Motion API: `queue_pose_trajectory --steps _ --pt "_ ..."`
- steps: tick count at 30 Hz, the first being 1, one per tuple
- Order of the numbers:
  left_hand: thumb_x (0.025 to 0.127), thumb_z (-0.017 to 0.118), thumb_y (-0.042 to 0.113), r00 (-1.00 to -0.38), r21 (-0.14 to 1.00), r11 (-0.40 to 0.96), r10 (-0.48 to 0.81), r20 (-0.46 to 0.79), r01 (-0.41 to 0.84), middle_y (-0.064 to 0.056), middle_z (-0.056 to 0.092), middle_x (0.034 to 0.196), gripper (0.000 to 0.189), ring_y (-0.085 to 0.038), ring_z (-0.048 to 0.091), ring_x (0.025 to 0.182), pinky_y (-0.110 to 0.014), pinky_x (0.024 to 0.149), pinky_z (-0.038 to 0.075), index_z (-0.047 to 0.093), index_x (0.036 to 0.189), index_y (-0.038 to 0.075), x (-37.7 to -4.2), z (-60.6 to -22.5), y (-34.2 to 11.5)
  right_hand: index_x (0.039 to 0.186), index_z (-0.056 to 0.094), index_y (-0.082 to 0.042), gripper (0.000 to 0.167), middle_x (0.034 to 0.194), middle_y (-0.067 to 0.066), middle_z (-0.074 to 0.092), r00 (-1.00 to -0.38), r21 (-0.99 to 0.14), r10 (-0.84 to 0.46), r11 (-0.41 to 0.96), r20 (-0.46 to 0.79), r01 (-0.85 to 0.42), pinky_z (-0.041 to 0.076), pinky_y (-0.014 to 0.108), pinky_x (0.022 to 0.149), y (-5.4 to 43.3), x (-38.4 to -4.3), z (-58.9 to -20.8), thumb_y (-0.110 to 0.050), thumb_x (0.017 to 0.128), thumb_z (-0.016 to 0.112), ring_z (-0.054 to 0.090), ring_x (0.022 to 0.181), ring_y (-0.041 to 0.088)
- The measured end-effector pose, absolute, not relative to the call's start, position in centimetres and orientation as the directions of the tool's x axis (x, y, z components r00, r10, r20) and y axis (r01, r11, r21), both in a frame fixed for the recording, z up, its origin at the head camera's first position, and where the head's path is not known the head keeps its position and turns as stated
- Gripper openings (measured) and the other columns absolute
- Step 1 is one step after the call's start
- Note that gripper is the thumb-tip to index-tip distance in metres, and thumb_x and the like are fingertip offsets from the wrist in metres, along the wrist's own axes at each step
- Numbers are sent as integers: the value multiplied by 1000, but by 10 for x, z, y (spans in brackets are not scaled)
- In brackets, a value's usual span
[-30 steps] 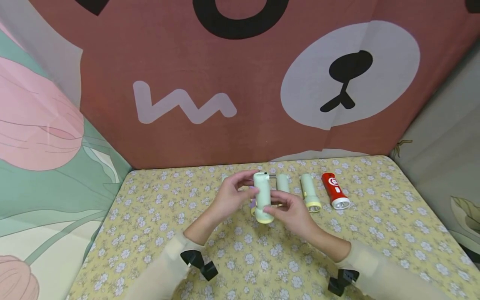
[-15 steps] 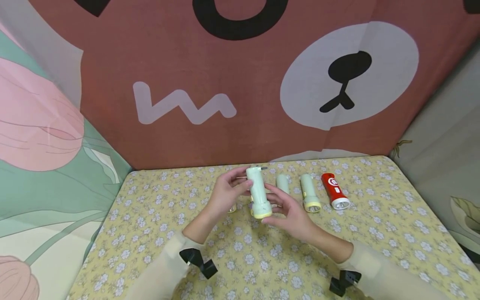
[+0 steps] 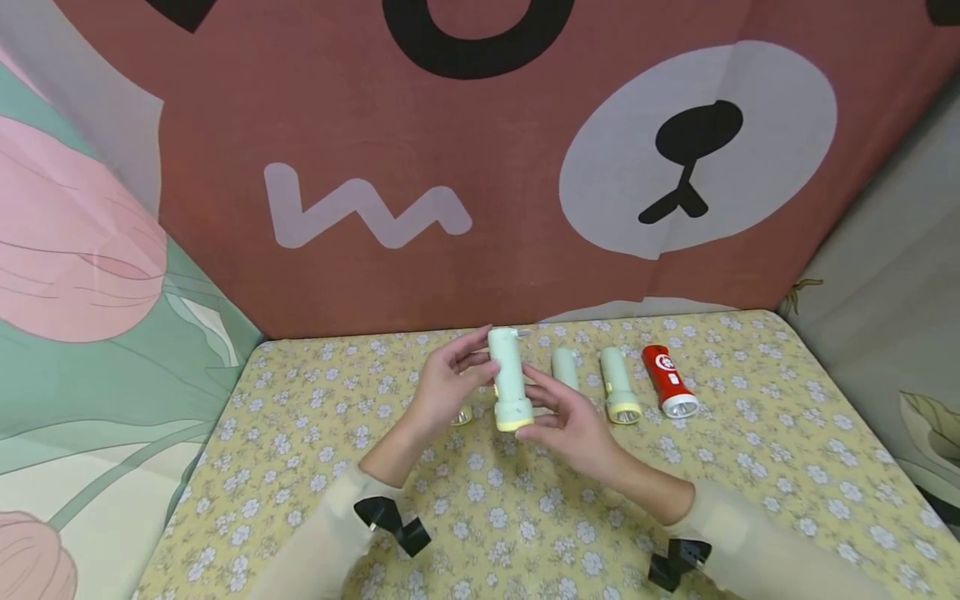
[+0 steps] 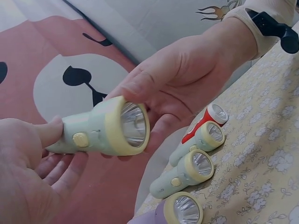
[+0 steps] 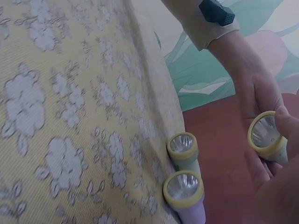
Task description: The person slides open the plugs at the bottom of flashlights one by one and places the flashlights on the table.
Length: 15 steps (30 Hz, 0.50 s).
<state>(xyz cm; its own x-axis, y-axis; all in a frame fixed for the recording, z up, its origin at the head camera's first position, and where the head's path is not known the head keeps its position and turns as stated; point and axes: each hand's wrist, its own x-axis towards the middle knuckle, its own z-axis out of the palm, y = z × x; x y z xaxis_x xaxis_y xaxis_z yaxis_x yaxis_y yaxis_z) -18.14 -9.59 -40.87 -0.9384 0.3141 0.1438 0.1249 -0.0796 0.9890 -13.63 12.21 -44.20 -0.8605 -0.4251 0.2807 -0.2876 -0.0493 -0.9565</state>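
Note:
Both hands hold up one mint-green flashlight [image 3: 510,375] with a yellow rim over the table's middle. Its tail points up and away in the head view, and a thin metal piece sticks out sideways there. My left hand [image 3: 442,383] grips the tail end between thumb and fingers. At the lens end, my right hand [image 3: 576,422] has its thumb at the yellow rim and fingers behind the body. The left wrist view shows the yellow switch [image 4: 80,139] and the unlit lens [image 4: 134,124]. A purple flashlight [image 5: 194,212] lies close by, mostly hidden behind the held one in the head view.
Two mint flashlights [image 3: 565,367] and a red one [image 3: 670,382] with a white rim stand in a row to the right. Another lens end [image 3: 461,415] shows beside my left hand. A floral cloth [image 3: 480,533] covers the table, with printed fabric behind.
The held flashlight has shifted left and slightly up, and its tilt has changed. My right thumb has slid from its body down to the rim. The flashlights on the table stay put.

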Motion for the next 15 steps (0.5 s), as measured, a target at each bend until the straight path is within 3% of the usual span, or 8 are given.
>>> queue_pose_trajectory --steps 9,15 --pt "99 65 1 -979 984 -97 129 160 148 -16 60 139 47 -29 62 119 -29 86 59 54 144 1 -182 -411 -97 155 37 1 72 154 22 44 -884 -964 -385 -73 264 -256 57 34 96 102 -139 -437 1 93 72 55 127 39" --pt "99 65 2 -988 986 -104 64 140 133 -14 61 138 44 -20 66 113 -29 85 60 56 143 1 -184 -408 -107 153 39 3 68 161 18 34 -899 -972 -369 -99 236 -214 58 34 93 85 -142 -430 2 93 71 54 127 43"
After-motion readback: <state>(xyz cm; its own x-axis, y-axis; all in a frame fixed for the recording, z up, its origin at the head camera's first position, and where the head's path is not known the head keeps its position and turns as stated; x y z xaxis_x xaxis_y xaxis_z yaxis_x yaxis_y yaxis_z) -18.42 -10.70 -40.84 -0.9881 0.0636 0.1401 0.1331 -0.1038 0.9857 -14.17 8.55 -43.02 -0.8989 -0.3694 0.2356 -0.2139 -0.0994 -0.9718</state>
